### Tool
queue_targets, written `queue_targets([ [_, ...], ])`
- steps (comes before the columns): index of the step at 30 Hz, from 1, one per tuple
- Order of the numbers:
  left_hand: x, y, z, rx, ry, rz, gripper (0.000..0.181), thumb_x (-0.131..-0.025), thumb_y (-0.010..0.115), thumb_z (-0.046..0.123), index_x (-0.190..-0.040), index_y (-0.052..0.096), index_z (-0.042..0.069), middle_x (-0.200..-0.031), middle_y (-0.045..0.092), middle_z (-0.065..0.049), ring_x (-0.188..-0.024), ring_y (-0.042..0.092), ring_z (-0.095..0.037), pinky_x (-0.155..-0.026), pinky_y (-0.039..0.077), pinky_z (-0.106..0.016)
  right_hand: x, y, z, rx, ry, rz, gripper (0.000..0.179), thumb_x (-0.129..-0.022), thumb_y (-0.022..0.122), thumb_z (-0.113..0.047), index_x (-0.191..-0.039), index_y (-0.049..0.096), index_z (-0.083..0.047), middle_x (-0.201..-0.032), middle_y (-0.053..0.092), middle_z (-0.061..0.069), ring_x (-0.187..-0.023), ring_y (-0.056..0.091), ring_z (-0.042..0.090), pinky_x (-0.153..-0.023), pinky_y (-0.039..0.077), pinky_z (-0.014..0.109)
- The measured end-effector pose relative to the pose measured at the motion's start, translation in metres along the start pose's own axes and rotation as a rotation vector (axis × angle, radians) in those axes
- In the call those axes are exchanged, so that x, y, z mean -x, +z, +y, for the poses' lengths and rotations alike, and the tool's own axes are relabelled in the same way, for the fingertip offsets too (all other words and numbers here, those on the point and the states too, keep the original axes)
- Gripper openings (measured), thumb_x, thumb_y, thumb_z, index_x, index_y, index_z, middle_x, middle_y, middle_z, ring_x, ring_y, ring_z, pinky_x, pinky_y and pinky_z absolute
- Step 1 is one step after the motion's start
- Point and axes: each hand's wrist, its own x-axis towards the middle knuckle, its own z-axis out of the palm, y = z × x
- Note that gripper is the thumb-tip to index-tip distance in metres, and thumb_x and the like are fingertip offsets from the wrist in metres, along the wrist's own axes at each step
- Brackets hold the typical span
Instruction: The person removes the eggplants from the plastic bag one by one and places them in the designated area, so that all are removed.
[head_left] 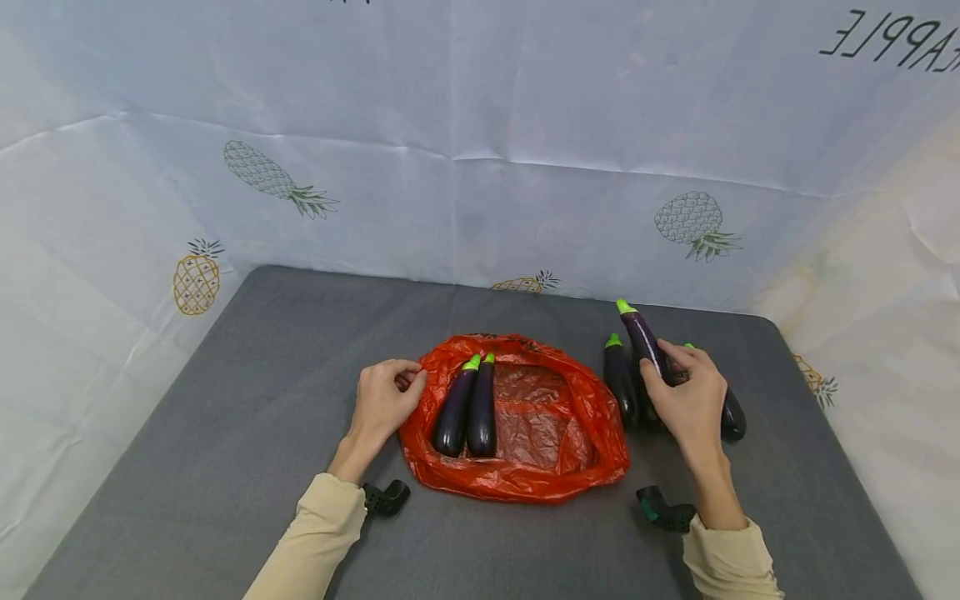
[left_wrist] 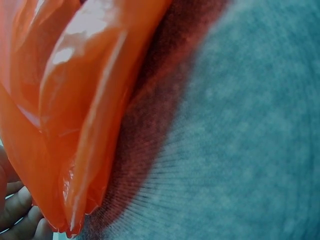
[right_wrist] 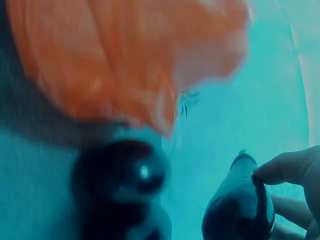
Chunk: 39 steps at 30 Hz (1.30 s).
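A red plastic bag (head_left: 517, 487) lies on the table with its mouth spread wide. Two dark purple eggplants with green stems, such as the near-left eggplant (head_left: 453, 412), lie side by side in its left part. The left hand (head_left: 382, 400) pinches the bag's left rim between thumb and fingers; orange-looking film hides part of those fingers in the left wrist view. Right of the bag, the right hand (head_left: 690, 396) grips another eggplant (head_left: 641, 337) between thumb and fingers, stem pointing up and away. Beneath and beside this hand lie more eggplants (head_left: 619, 385), partly covered by it.
The grey table (head_left: 225, 467) ends at a hanging pale cloth (head_left: 450, 208) printed with pineapples. An eggplant (head_left: 732, 417) rests to the right of the right hand. Black wrist devices (head_left: 386, 498) stick out at both sleeves.
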Motion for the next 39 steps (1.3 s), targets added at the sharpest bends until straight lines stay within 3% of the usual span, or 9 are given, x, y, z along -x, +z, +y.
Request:
queue_targets([
  [10, 0.0, 0.0, 0.0, -0.003, -0.01, -0.007, 0.006, -0.085, 0.077, 0.006, -0.085, 0.078, -0.001, -0.072, 0.074, -0.011, -0.061, 0.065, -0.016, -0.062, 0.057, -0.033, -0.011, -0.022, 0.02, 0.046, 0.081, 0.037, 0.04, -0.089, 0.069, -0.011, -0.126, 0.07, 0.005, -0.122, 0.065, 0.029, -0.094, 0.062, 0.041, -0.066, 0.029, 0.002],
  [17, 0.001, 0.001, -0.002, -0.001, -0.004, 0.0, 0.006, -0.085, 0.077, 0.006, -0.085, 0.078, 0.0, -0.072, 0.073, -0.01, -0.061, 0.064, -0.016, -0.061, 0.057, -0.031, -0.018, -0.034, 0.036, 0.085, 0.162, 0.039, 0.041, -0.092, 0.067, -0.015, -0.129, 0.069, 0.001, -0.128, 0.064, 0.026, -0.1, 0.06, 0.038, -0.066, 0.03, 0.005],
  [28, 0.001, 0.001, -0.002, -0.007, -0.021, -0.007, 0.006, -0.086, 0.077, 0.006, -0.085, 0.079, 0.0, -0.072, 0.073, -0.011, -0.061, 0.065, -0.016, -0.062, 0.058, -0.033, -0.026, -0.048, 0.062, 0.112, 0.262, 0.044, 0.042, -0.093, 0.062, -0.015, -0.133, 0.067, -0.001, -0.135, 0.062, 0.025, -0.111, 0.058, 0.042, -0.075, 0.034, 0.026],
  [31, 0.001, 0.001, -0.001, -0.007, -0.021, -0.01, 0.006, -0.086, 0.077, 0.006, -0.085, 0.079, 0.0, -0.072, 0.073, -0.011, -0.061, 0.065, -0.016, -0.062, 0.058, -0.033, -0.027, -0.051, 0.069, 0.108, 0.303, 0.038, 0.044, -0.093, 0.06, -0.016, -0.135, 0.065, -0.001, -0.138, 0.06, 0.026, -0.115, 0.056, 0.043, -0.087, 0.04, 0.039],
  [35, 0.001, 0.001, -0.001, -0.007, -0.022, -0.011, 0.006, -0.086, 0.077, 0.006, -0.085, 0.078, 0.0, -0.072, 0.073, -0.011, -0.061, 0.064, -0.016, -0.062, 0.057, -0.032, -0.028, -0.055, 0.079, 0.098, 0.37, 0.028, 0.048, -0.094, 0.055, -0.017, -0.138, 0.062, 0.0, -0.144, 0.054, 0.028, -0.122, 0.052, 0.046, -0.103, 0.035, 0.057],
  [39, 0.0, 0.001, -0.001, -0.009, -0.023, -0.011, 0.006, -0.086, 0.077, 0.006, -0.085, 0.079, 0.001, -0.072, 0.074, -0.01, -0.061, 0.065, -0.016, -0.062, 0.057, -0.032, -0.029, -0.058, 0.086, 0.122, 0.43, 0.01, 0.05, -0.094, 0.054, -0.018, -0.141, 0.06, -0.002, -0.148, 0.051, 0.028, -0.129, 0.053, 0.048, -0.094, 0.042, 0.049],
])
